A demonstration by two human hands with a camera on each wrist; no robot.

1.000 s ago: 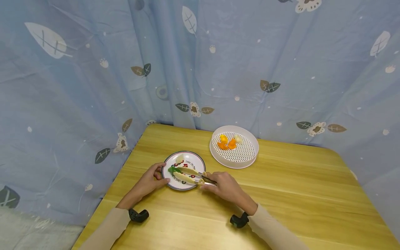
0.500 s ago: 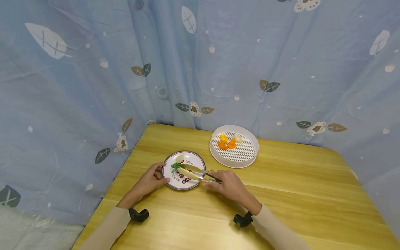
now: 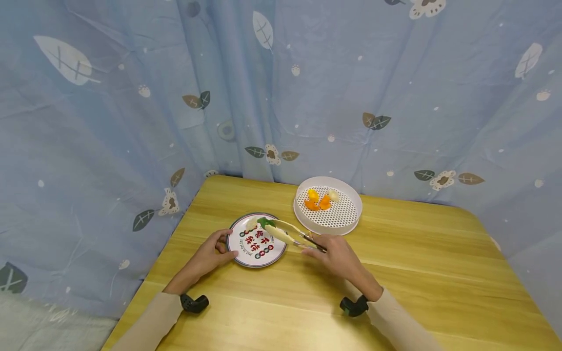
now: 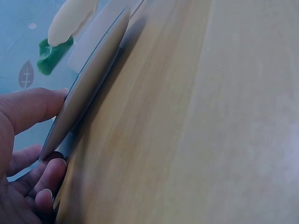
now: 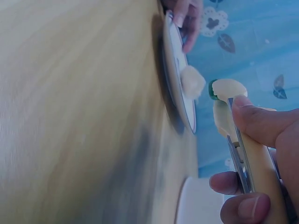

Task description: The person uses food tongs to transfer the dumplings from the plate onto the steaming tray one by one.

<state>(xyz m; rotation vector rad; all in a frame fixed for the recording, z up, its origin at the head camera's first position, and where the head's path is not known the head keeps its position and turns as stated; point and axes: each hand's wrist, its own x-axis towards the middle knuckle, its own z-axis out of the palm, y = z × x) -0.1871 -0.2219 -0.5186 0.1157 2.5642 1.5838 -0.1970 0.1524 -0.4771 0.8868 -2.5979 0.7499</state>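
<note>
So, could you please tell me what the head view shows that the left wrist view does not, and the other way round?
Only the head view: the printed face of the plate, the yellow piece and orange pieces in the perforated tray, and the right grip on the tongs.

Only the left wrist view: the plate's underside.

Both: the plate, the left grip on its rim, the green piece at the tongs' pale end, the wooden table and patterned curtain.

The tongs (image 3: 283, 236) partly hide the green piece (image 3: 265, 223); the plate's (image 3: 259, 263) smallest lettering (image 3: 244, 251) is too tiny to read.
</note>
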